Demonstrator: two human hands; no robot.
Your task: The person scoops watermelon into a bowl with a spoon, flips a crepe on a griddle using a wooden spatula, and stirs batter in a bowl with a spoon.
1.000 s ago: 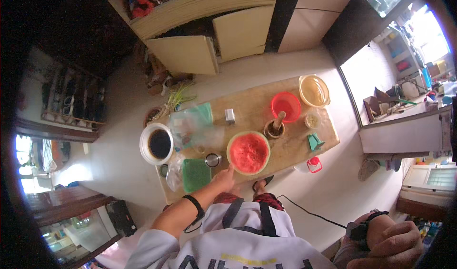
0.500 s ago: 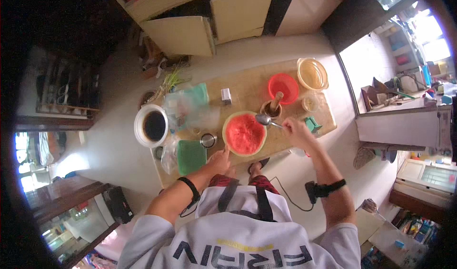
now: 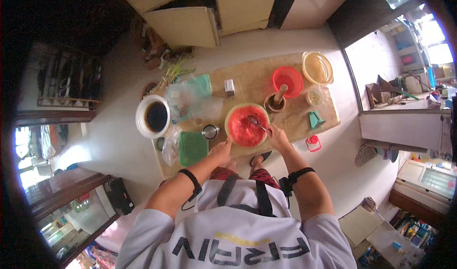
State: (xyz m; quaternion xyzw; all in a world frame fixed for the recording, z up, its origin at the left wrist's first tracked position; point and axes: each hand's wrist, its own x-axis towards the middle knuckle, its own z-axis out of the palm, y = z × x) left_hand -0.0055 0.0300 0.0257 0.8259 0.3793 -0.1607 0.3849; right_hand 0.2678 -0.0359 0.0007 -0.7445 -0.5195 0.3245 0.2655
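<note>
A halved watermelon (image 3: 242,131) with scooped, mushy red flesh and a pale rind sits at the near middle of the low table, cut side up. My left hand (image 3: 221,152) grips its near-left rim, the thumb pointing up along the rind; the fingers beneath are partly hidden. At the near-right rim, my right hand (image 3: 277,139) is closed round the handle of a metal spoon (image 3: 253,120). The spoon's bowl rests in the red flesh, right of its centre.
Left on the table (image 3: 304,119) are a green tray (image 3: 193,149), a round metal container (image 3: 209,131) and plastic bags (image 3: 190,97). A white bowl of dark liquid (image 3: 155,119) stands at the left edge. Behind the melon are a mortar and pestle (image 3: 281,93), a red bowl (image 3: 290,81) and a beige basket (image 3: 318,69).
My right hand has moved left and toward me, bringing the spoon from beyond the right rim into the watermelon flesh. My left hand stays on the rind.
</note>
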